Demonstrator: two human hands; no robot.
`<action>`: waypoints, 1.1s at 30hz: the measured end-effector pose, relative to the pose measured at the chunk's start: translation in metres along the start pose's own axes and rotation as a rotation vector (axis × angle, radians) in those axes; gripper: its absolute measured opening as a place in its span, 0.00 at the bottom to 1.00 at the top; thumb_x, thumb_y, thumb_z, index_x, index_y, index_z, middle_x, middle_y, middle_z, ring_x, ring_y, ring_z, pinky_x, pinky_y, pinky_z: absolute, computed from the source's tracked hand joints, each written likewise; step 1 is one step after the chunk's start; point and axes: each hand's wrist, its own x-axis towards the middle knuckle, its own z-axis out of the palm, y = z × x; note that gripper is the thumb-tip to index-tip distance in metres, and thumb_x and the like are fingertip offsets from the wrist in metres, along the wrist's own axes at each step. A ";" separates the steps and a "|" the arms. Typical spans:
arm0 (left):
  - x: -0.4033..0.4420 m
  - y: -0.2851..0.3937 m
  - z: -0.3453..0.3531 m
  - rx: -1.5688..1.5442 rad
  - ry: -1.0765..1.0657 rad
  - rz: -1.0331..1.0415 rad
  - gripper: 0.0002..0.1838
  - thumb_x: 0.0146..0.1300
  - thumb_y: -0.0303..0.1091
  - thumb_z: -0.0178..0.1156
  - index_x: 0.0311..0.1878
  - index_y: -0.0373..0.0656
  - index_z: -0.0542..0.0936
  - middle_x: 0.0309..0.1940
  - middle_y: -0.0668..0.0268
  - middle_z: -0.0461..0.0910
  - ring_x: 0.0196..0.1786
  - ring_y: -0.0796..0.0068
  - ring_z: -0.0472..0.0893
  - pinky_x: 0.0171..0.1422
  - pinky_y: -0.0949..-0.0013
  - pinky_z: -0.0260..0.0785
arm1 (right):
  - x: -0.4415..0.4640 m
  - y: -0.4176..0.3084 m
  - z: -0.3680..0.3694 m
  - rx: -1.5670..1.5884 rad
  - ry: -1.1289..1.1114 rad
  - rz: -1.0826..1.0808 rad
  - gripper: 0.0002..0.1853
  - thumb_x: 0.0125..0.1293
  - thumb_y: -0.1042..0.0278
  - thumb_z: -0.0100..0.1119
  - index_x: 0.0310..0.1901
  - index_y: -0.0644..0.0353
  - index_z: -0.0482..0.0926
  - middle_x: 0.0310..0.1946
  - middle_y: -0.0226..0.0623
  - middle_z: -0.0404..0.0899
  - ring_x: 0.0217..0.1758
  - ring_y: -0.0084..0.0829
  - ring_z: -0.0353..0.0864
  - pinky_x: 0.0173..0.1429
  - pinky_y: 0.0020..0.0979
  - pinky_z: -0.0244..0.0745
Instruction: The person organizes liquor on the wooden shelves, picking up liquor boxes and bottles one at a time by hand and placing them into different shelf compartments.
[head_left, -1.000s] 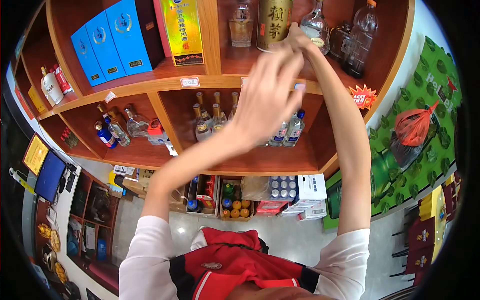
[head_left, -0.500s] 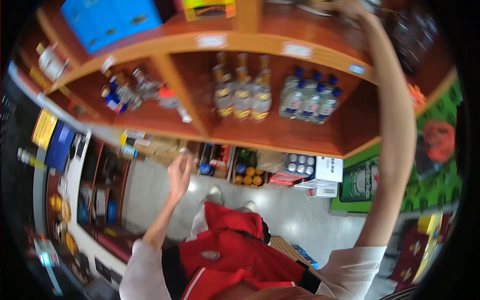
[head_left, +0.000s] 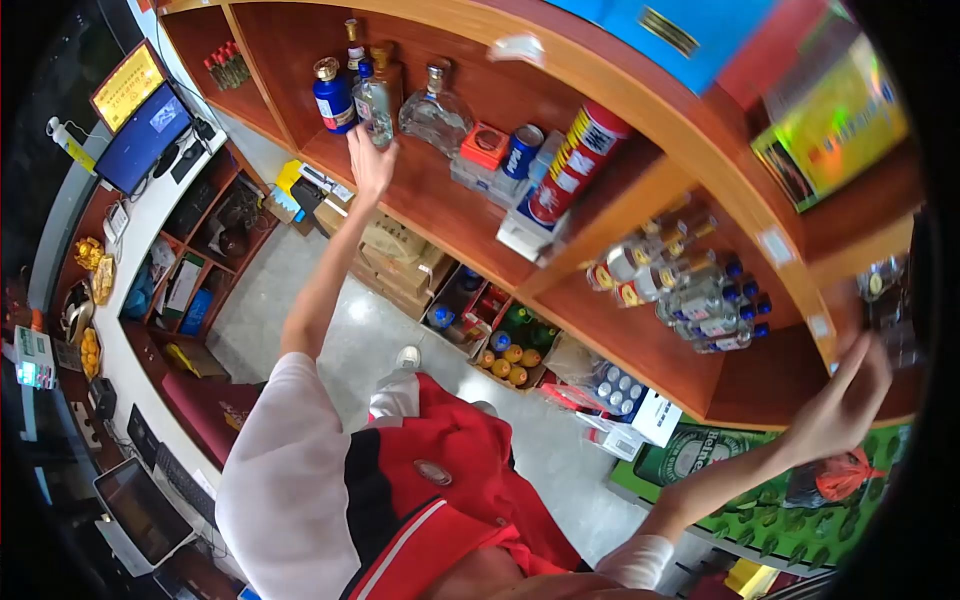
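On the shelf at the upper left, my left hand (head_left: 372, 168) is closed around the lower part of a clear glass bottle (head_left: 374, 108) with a blue cap. Beside it stand a dark blue bottle (head_left: 333, 98) and a squat clear decanter (head_left: 436, 112). A gold-necked bottle (head_left: 354, 45) is behind. My right hand (head_left: 840, 405) is raised by the shelf's right end, its fingers loosely stretched and slightly blurred, with no object visible in them. Left of it, several small blue-capped bottles (head_left: 712, 312) stand in a shelf compartment.
A red spray can (head_left: 580, 165), a blue can (head_left: 522, 150) and a red box (head_left: 485, 146) share the left compartment. Cartons (head_left: 405, 250) and bottle crates (head_left: 515, 350) sit below the shelf. A white counter (head_left: 150, 350) runs along the left; green crates (head_left: 690, 455) stand at right.
My view has turned left. My left hand has gone up to the shelf and taken hold of the blue-capped bottle. The right hand has come down from the upper shelf.
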 end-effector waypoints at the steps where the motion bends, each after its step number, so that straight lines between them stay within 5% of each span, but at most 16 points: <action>1: 0.023 -0.011 0.008 0.017 0.055 0.030 0.37 0.60 0.37 0.73 0.70 0.40 0.68 0.64 0.46 0.70 0.69 0.43 0.70 0.71 0.49 0.67 | -0.029 -0.030 0.005 0.076 -0.010 0.009 0.07 0.76 0.75 0.64 0.43 0.71 0.83 0.36 0.42 0.86 0.34 0.28 0.83 0.39 0.28 0.80; 3: 0.060 -0.030 0.022 0.007 0.070 0.082 0.44 0.59 0.38 0.74 0.74 0.36 0.64 0.66 0.44 0.69 0.70 0.41 0.68 0.74 0.50 0.65 | -0.079 -0.066 0.020 0.493 -0.264 -0.107 0.08 0.72 0.73 0.65 0.41 0.71 0.81 0.30 0.46 0.84 0.31 0.39 0.83 0.39 0.39 0.79; 5: 0.082 -0.040 0.027 0.119 0.041 0.161 0.49 0.58 0.40 0.76 0.77 0.31 0.60 0.69 0.43 0.68 0.70 0.41 0.68 0.76 0.50 0.63 | -0.120 -0.106 0.042 0.383 -0.560 -0.143 0.09 0.59 0.73 0.71 0.39 0.66 0.84 0.30 0.42 0.86 0.30 0.35 0.84 0.36 0.34 0.78; 7: 0.089 -0.050 0.037 0.186 0.019 0.180 0.55 0.57 0.43 0.78 0.79 0.28 0.57 0.70 0.43 0.68 0.70 0.43 0.68 0.76 0.50 0.62 | -0.151 -0.134 0.065 0.480 -0.872 0.101 0.09 0.57 0.75 0.74 0.38 0.65 0.86 0.31 0.40 0.88 0.30 0.31 0.85 0.36 0.30 0.78; 11: 0.093 -0.051 0.039 0.194 -0.013 0.107 0.58 0.54 0.44 0.81 0.80 0.29 0.56 0.66 0.44 0.70 0.68 0.45 0.68 0.75 0.49 0.61 | -0.221 -0.162 0.106 0.484 -1.075 0.462 0.08 0.60 0.77 0.76 0.40 0.64 0.87 0.33 0.38 0.89 0.29 0.30 0.85 0.37 0.29 0.79; 16: 0.096 -0.052 0.032 0.059 -0.006 0.041 0.56 0.52 0.42 0.82 0.79 0.36 0.60 0.60 0.48 0.69 0.62 0.44 0.74 0.67 0.50 0.71 | -0.285 -0.180 0.147 0.495 -1.168 0.555 0.05 0.66 0.74 0.72 0.40 0.65 0.86 0.34 0.40 0.89 0.31 0.28 0.86 0.38 0.29 0.80; 21: 0.095 -0.029 -0.007 -0.098 -0.128 -0.106 0.52 0.48 0.44 0.85 0.74 0.42 0.68 0.60 0.49 0.69 0.55 0.45 0.79 0.59 0.51 0.78 | -0.324 -0.198 0.191 0.662 -1.233 0.883 0.07 0.73 0.71 0.67 0.41 0.66 0.85 0.34 0.36 0.89 0.36 0.24 0.88 0.42 0.27 0.82; 23: 0.092 -0.024 -0.029 -0.202 0.040 0.111 0.52 0.47 0.44 0.85 0.72 0.38 0.69 0.59 0.50 0.70 0.56 0.49 0.79 0.62 0.53 0.77 | -0.323 -0.211 0.210 0.681 -1.179 0.827 0.06 0.73 0.72 0.67 0.44 0.66 0.84 0.33 0.34 0.88 0.36 0.23 0.87 0.42 0.26 0.82; 25: 0.092 -0.019 -0.060 -0.373 -0.102 0.048 0.49 0.45 0.39 0.86 0.68 0.33 0.70 0.58 0.56 0.74 0.60 0.62 0.79 0.67 0.60 0.73 | -0.319 -0.224 0.227 0.700 -1.100 0.692 0.12 0.69 0.71 0.71 0.49 0.66 0.83 0.44 0.39 0.87 0.37 0.25 0.87 0.41 0.28 0.83; 27: 0.088 -0.005 -0.088 -0.951 -0.330 -0.059 0.48 0.45 0.39 0.86 0.69 0.36 0.71 0.59 0.61 0.77 0.62 0.66 0.78 0.69 0.60 0.72 | -0.297 -0.247 0.232 0.664 -1.069 0.641 0.26 0.62 0.70 0.78 0.60 0.63 0.78 0.62 0.46 0.79 0.51 0.34 0.87 0.48 0.34 0.85; 28: 0.077 -0.002 -0.099 -1.114 -0.412 -0.171 0.48 0.47 0.36 0.85 0.71 0.39 0.70 0.60 0.64 0.78 0.63 0.68 0.78 0.70 0.60 0.72 | -0.288 -0.255 0.237 0.659 -0.942 0.419 0.34 0.59 0.69 0.80 0.65 0.61 0.74 0.67 0.48 0.73 0.59 0.40 0.82 0.55 0.39 0.83; 30: 0.056 0.009 -0.107 -1.392 -0.499 -0.247 0.54 0.45 0.41 0.85 0.74 0.39 0.65 0.63 0.60 0.75 0.64 0.63 0.80 0.72 0.59 0.72 | -0.286 -0.262 0.237 0.676 -0.806 0.181 0.49 0.52 0.66 0.85 0.74 0.57 0.65 0.74 0.53 0.64 0.73 0.56 0.68 0.71 0.52 0.72; 33: 0.013 0.050 -0.132 -1.615 -0.621 -0.373 0.63 0.41 0.50 0.85 0.78 0.40 0.59 0.64 0.57 0.73 0.66 0.54 0.80 0.73 0.54 0.74 | -0.279 -0.267 0.223 0.623 -0.601 -0.075 0.53 0.48 0.62 0.89 0.75 0.53 0.66 0.74 0.53 0.63 0.72 0.57 0.70 0.71 0.51 0.71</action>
